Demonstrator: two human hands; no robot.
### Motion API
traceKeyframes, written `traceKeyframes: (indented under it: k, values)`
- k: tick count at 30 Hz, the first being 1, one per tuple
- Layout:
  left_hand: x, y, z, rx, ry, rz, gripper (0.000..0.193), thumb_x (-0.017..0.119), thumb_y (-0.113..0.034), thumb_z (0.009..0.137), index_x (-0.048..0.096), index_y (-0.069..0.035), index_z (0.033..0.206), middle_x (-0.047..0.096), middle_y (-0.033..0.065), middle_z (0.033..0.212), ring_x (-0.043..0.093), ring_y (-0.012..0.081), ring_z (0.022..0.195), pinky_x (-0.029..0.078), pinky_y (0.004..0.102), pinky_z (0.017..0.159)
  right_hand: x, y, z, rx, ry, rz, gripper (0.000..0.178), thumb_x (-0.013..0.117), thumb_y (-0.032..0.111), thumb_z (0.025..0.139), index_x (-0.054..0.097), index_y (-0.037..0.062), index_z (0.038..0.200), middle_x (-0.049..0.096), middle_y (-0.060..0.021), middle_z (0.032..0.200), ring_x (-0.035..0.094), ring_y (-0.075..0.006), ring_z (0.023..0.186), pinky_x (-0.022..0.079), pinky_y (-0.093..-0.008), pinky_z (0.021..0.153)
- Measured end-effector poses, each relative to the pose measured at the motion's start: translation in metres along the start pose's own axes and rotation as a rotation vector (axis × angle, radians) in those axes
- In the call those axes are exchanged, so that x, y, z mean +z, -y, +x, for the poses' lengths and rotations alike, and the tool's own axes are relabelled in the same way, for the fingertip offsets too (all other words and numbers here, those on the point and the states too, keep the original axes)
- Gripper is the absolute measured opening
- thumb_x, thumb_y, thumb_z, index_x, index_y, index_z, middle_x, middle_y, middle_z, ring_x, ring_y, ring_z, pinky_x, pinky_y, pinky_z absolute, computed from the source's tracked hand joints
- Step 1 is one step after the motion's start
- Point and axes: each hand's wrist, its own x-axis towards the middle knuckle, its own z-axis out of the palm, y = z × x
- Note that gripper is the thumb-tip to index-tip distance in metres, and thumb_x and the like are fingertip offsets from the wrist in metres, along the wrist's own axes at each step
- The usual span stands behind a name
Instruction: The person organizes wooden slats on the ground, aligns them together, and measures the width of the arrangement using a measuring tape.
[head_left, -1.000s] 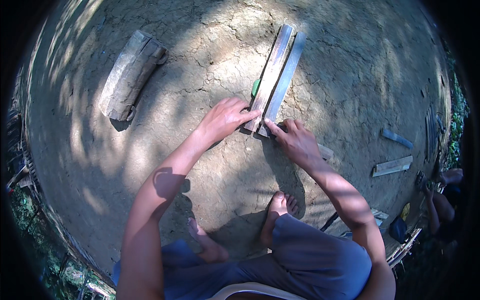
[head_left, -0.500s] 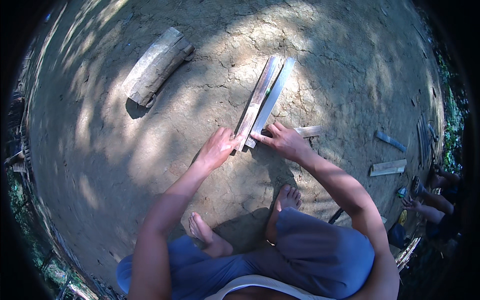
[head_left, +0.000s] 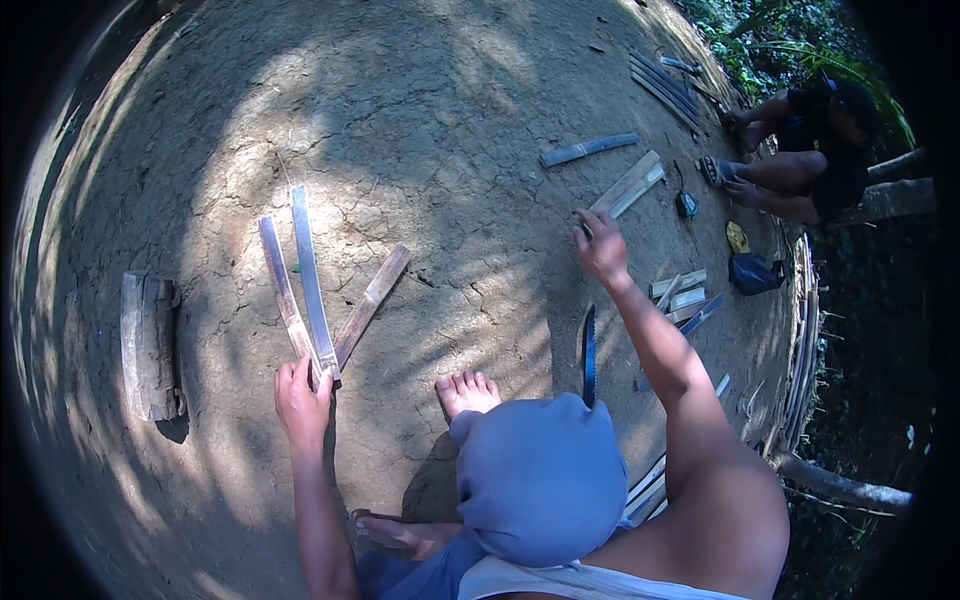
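Note:
My left hand [head_left: 303,405] grips the near ends of split bamboo strips lying on the ground. A brownish strip [head_left: 285,285] runs away from it on the left, and a smooth greyish strip [head_left: 312,275] lies beside that one. A third bamboo strip [head_left: 372,305] slants off to the right, its near end close to the same fingers. Out to the right, my right hand [head_left: 602,250] is held with its fingers apart, near the close end of a pale split bamboo piece [head_left: 632,183]. Whether its fingertips touch that piece, I cannot tell.
A short log [head_left: 148,345] lies at left. By my knee is a dark blade with a toothed edge [head_left: 589,350]. Short bamboo pieces [head_left: 685,297], a grey strip [head_left: 590,150], dark strips [head_left: 665,90] and a black bag [head_left: 757,273] lie at right. Another person [head_left: 800,165] sits there.
My view has swung right. My right hand has left the strips and reached out to the right. My left hand stays at their near ends, and the strips are spread further apart.

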Motion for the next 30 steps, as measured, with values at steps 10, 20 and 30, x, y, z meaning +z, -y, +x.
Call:
traceKeyframes:
  k: [10, 20, 30]
  values:
    - [0.001, 0.003, 0.061, -0.288, 0.143, -0.316, 0.024, 0.074, -0.023, 0.089, 0.075, -0.001, 0.099, 0.073, 0.0146, 0.08, 0.07, 0.023, 0.07, 0.054, 0.0373, 0.069, -0.049, -0.359, 0.013, 0.679, 0.25, -0.746, 0.065, 0.069, 0.046, 0.09, 0.054, 0.0156, 0.145, 0.056, -0.0245, 0.137, 0.054, -0.0421, 0.127, 0.044, -0.0497, 0.107]
    - [0.001, -0.028, 0.079, -0.358, 0.268, 0.215, 0.043, 0.085, -0.04, 0.078, 0.067, -0.001, 0.08, 0.068, 0.014, 0.07, 0.07, 0.0269, 0.066, 0.054, 0.0403, 0.066, 0.0, -0.597, 0.112, 0.526, 0.288, -0.257, 0.082, 0.058, 0.061, 0.095, 0.039, 0.0082, 0.154, 0.058, -0.0191, 0.144, 0.053, -0.0382, 0.134, 0.04, -0.0463, 0.112]
    - [-0.01, -0.052, 0.091, -0.369, 0.279, 0.125, 0.045, 0.085, -0.04, 0.073, 0.062, -0.001, 0.074, 0.066, 0.0172, 0.071, 0.068, 0.0347, 0.067, 0.053, 0.0442, 0.065, 0.013, -0.464, 0.003, 0.783, -0.213, 0.0, 0.061, 0.071, 0.022, 0.093, 0.047, -0.0012, 0.143, 0.057, -0.0226, 0.137, 0.058, -0.033, 0.125, 0.046, -0.0408, 0.106]
